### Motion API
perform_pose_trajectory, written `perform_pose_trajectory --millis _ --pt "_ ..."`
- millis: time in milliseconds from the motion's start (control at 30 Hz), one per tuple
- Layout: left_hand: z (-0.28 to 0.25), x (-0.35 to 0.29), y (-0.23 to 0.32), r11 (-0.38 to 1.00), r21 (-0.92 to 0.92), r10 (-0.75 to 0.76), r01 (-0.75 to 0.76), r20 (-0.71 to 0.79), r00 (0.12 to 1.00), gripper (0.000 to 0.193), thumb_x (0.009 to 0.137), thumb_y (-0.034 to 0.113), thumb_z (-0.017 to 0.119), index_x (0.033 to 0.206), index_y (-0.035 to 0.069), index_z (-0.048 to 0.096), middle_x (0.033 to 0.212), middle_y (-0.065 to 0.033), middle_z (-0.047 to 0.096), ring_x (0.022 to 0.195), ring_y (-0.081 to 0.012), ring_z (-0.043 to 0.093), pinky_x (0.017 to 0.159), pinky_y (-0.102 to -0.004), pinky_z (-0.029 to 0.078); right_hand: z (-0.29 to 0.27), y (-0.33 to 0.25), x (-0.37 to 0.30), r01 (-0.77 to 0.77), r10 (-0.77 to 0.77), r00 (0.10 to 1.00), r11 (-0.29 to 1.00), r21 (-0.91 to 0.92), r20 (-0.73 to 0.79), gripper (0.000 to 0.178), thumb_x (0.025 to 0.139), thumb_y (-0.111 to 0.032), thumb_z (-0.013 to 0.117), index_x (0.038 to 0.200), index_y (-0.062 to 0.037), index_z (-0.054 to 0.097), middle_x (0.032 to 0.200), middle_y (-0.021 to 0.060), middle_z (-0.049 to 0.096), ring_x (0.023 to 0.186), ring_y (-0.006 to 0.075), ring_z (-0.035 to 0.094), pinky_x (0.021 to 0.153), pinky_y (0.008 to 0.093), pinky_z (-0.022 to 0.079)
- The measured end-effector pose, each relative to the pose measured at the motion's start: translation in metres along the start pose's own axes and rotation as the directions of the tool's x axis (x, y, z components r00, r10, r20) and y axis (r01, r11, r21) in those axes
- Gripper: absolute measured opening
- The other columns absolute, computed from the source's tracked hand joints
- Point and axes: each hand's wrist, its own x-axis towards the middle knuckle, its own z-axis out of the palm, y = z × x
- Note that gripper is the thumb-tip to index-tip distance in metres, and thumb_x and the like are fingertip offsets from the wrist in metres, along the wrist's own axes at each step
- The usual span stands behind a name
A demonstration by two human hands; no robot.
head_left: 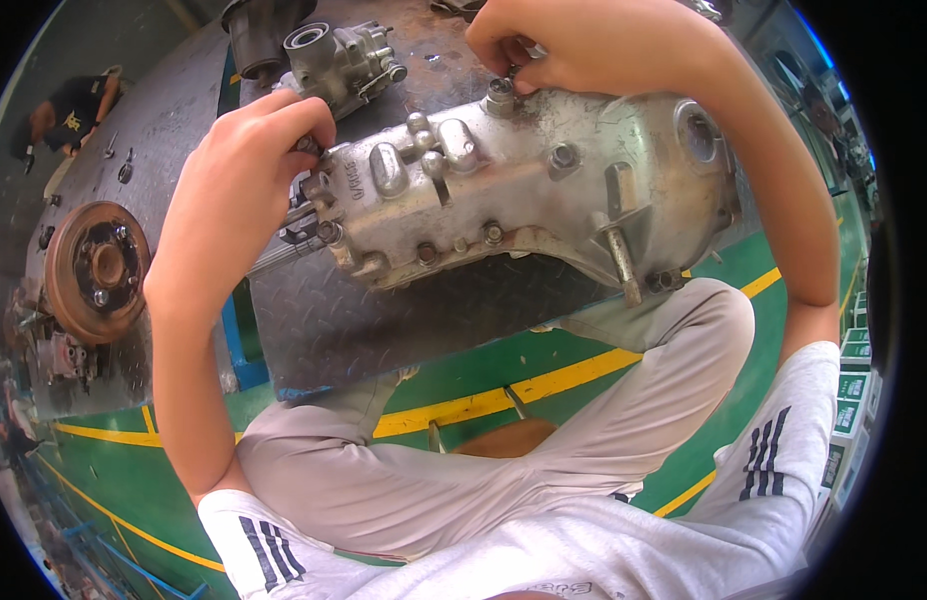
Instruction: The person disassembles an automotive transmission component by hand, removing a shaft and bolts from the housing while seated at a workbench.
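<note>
A grey cast-metal gearbox housing (544, 185) lies across the near edge of the metal table, with bolts along its side and a splined shaft (284, 257) at its left end. My left hand (259, 150) is closed at the upper left corner of the housing, its fingertips around a small dark part that I cannot make out. At the far upper edge my right hand (544, 45) is curled beside a bolt head (500, 90), thumb and fingers pinched together. What lies between those fingers is mostly hidden.
Behind the housing stands a smaller metal casting (349, 65) with a round opening. A rusty brake drum (99, 272) sits to the left on the metal table (199, 75). Another person (74, 110) is at the far left. Boxes (849, 400) stand along the right.
</note>
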Motion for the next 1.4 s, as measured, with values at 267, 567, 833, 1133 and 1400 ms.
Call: perform_pose_trajectory --millis 267,567,833,1133,1400 --pt "0.006 0.002 0.0 0.978 -0.206 0.026 -0.042 -0.08 0.996 0.014 0.095 0.013 0.069 0.095 -0.001 0.066 0.075 -0.0152 0.066 0.072 -0.0301 0.066 0.07 -0.0366 0.051 0.01 0.005 -0.016 0.168 -0.162 0.973 0.986 0.022 -0.162 0.028 0.082 0.001 0.064 0.11 0.0 0.07 0.108 0.0168 0.071 0.11 0.0349 0.064 0.097 0.0454 0.05" --pt "0.005 0.0 -0.004 0.987 -0.159 -0.004 0.004 0.002 1.0 0.025 0.097 0.029 0.069 0.093 0.004 0.07 0.078 -0.0158 0.068 0.081 -0.0383 0.066 0.071 -0.0447 0.051 0.009 -0.003 -0.003 0.071 -0.062 0.989 0.996 0.06 -0.134 0.03 0.082 0.001 0.063 0.112 0.0006 0.071 0.108 0.0179 0.072 0.109 0.0361 0.066 0.095 0.0469 0.052" --pt "0.0 0.003 0.007 0.985 0.099 -0.143 0.142 0.004 0.99 0.022 0.097 0.026 0.069 0.093 0.004 0.068 0.085 -0.0155 0.069 0.079 -0.0408 0.066 0.071 -0.0472 0.052 0.005 0.005 -0.015 0.142 -0.145 0.984 0.989 -0.04 -0.101 0.025 0.079 0.004 0.064 0.102 0.0038 0.072 0.107 0.0198 0.072 0.105 0.0369 0.067 0.092 0.0461 0.054" --pt "0.005 0.001 0.011 0.976 0.136 -0.174 0.168 0.033 0.984 0.015 0.094 0.014 0.07 0.097 0.0 0.064 0.086 -0.0166 0.068 0.078 -0.0375 0.063 0.071 -0.0409 0.051 0.005 -0.005 0.003 -0.088 0.088 0.995 0.996 0.004 -0.038 0.024 0.08 0.003 0.064 0.102 0.0042 0.073 0.102 0.0191 0.073 0.102 0.0373 0.068 0.092 0.0449 0.053" --pt "-0.003 0.012 0.019 0.902 0.251 -0.402 0.35 0.197 0.894 0.022 0.094 0.022 0.071 0.101 0.002 0.065 0.09 -0.017 0.069 0.092 -0.0397 0.066 0.076 -0.0455 0.051 0.005 0.006 -0.021 0.2 -0.201 0.957 0.979 -0.026 -0.211 0.021 0.086 -0.008 0.072 0.104 0.003 0.074 0.102 0.0198 0.072 0.103 0.0377 0.067 0.093 0.0449 0.053"
